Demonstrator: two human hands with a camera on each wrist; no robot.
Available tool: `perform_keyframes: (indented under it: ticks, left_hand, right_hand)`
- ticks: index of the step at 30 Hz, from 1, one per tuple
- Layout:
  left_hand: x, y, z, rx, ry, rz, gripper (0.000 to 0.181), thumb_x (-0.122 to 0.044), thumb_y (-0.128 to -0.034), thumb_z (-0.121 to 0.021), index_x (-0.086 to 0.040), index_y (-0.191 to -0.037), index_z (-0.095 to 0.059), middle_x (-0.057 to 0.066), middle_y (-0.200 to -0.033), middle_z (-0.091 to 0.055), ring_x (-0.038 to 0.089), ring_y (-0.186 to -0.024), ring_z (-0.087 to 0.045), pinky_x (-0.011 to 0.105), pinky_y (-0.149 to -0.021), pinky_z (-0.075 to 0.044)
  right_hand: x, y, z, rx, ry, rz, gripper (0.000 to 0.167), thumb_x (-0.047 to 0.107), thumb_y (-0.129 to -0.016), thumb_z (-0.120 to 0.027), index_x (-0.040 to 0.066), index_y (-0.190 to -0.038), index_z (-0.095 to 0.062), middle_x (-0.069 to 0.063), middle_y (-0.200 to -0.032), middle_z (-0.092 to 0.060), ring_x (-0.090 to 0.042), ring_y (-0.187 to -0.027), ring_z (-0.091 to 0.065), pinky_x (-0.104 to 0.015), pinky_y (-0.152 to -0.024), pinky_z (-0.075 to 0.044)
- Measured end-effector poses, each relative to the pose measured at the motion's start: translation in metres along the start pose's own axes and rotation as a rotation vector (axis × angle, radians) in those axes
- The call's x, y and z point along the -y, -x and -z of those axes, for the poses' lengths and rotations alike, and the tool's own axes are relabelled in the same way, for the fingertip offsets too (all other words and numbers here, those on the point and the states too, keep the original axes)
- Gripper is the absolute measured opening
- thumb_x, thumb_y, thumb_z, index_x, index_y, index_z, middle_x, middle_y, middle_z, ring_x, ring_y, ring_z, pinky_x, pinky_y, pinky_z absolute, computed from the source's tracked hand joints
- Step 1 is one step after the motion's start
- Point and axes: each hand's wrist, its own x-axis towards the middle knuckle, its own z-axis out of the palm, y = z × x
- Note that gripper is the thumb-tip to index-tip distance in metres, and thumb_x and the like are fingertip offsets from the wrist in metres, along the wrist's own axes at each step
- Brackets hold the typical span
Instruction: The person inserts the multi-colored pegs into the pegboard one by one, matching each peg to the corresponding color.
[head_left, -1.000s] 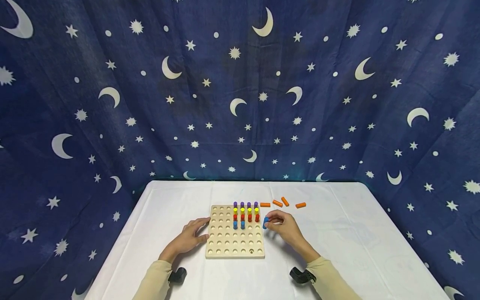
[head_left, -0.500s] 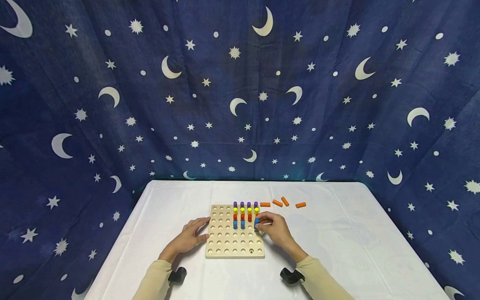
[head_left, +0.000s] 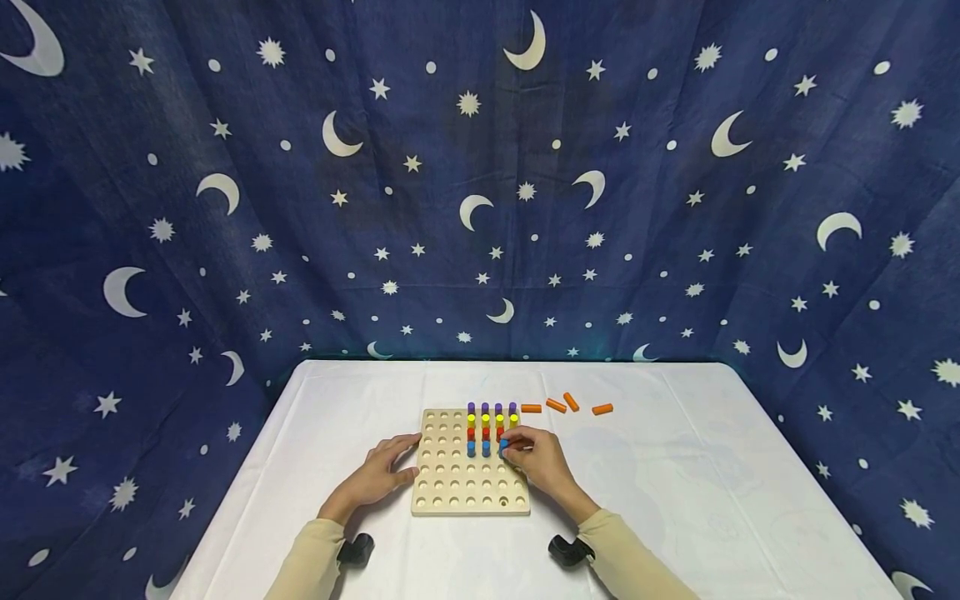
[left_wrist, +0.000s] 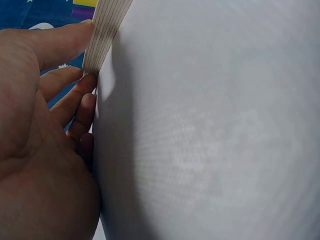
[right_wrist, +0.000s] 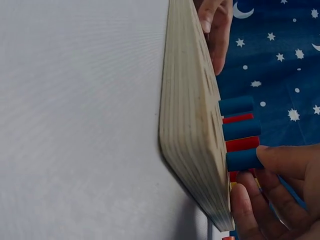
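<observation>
My right hand [head_left: 542, 458] pinches a blue peg [right_wrist: 243, 160] between thumb and fingers. The peg stands upright at the wooden pegboard [head_left: 445, 493], third in a row with two other blue pegs [head_left: 471, 450]; whether it is fully seated cannot be told. Behind them stand rows of red pegs [head_left: 486, 435], yellow pegs [head_left: 485, 422] and purple pegs [head_left: 484, 408]; the right hand hides part of the red row. My left hand [head_left: 377, 477] rests on the table, its thumb and fingertips touching the board's left edge without curling round it.
Several orange pegs [head_left: 557, 406] lie loose on the white-covered table [head_left: 675, 500], behind and right of the board. Bare holes fill the board's left and front parts. A dark blue curtain [head_left: 420, 225] with moons and stars hangs behind the table.
My right hand has carried the blue peg leftward from beside the board's right edge to the third spot in the blue row. The left hand stays still.
</observation>
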Motion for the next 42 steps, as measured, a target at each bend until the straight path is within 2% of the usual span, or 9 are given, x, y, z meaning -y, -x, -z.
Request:
perform_keyframes:
  ticks: [6,16,21,26,34,42]
  left_hand:
    - [-0.001,0.000,0.000,-0.003,-0.001,-0.001,0.061,-0.030,-0.0898,-0.069,-0.018,-0.146,-0.048,0.006,-0.150,-0.049,0.031,-0.139,-0.040,0.059,-0.116,-0.025]
    - [-0.002,0.000,0.000,0.000,0.008,0.006,0.061,-0.029,-0.0897,-0.069,-0.018,-0.145,-0.049,0.007,-0.150,-0.049,0.032,-0.139,-0.040,0.059,-0.117,-0.022]
    - [-0.002,0.001,0.001,0.003,0.015,-0.004,0.061,-0.029,-0.0897,-0.069,-0.017,-0.145,-0.049,0.007,-0.149,-0.049,0.032,-0.139,-0.039,0.059,-0.116,-0.024]
    - [-0.002,0.001,0.001,0.005,0.014,-0.013,0.061,-0.029,-0.0901,-0.069,-0.016,-0.146,-0.048,0.007,-0.150,-0.048,0.032,-0.139,-0.039,0.059,-0.116,-0.025]
    - [-0.003,0.002,0.002,-0.002,-0.012,-0.027,0.060,-0.028,-0.0903,-0.069,-0.014,-0.145,-0.048,0.009,-0.149,-0.049,0.034,-0.138,-0.040,0.060,-0.115,-0.025]
    - [-0.003,0.000,0.000,-0.008,-0.010,-0.017,0.060,-0.027,-0.0898,-0.069,-0.014,-0.145,-0.049,0.008,-0.149,-0.049,0.033,-0.139,-0.039,0.059,-0.116,-0.024]
  right_hand:
    - [0.002,-0.002,-0.003,-0.005,0.020,0.001,0.019,0.002,-0.083,-0.076,0.006,-0.101,-0.074,-0.003,-0.089,-0.073,-0.013,-0.083,-0.068,-0.020,-0.073,-0.057]
    - [-0.002,0.001,-0.006,-0.033,0.114,0.072,0.018,0.004,-0.080,-0.078,0.008,-0.098,-0.076,0.001,-0.082,-0.072,-0.008,-0.076,-0.064,-0.022,-0.068,-0.055]
    - [0.003,0.001,0.000,-0.025,0.106,0.053,0.018,0.004,-0.081,-0.078,0.009,-0.098,-0.076,0.002,-0.084,-0.073,-0.008,-0.078,-0.065,-0.021,-0.069,-0.055]
    - [0.013,0.000,0.014,-0.051,0.084,0.068,0.018,0.004,-0.081,-0.078,0.012,-0.096,-0.076,0.002,-0.087,-0.074,-0.010,-0.080,-0.068,-0.021,-0.068,-0.055]
    - [0.025,-0.003,0.049,-0.119,0.099,0.074,0.020,0.008,-0.081,-0.079,0.012,-0.101,-0.076,0.000,-0.094,-0.076,-0.014,-0.085,-0.068,-0.022,-0.070,-0.054]
    - [0.010,-0.005,0.082,-0.154,0.089,0.098,0.023,0.010,-0.084,-0.077,0.011,-0.106,-0.075,-0.005,-0.110,-0.074,-0.022,-0.096,-0.067,-0.022,-0.073,-0.054]
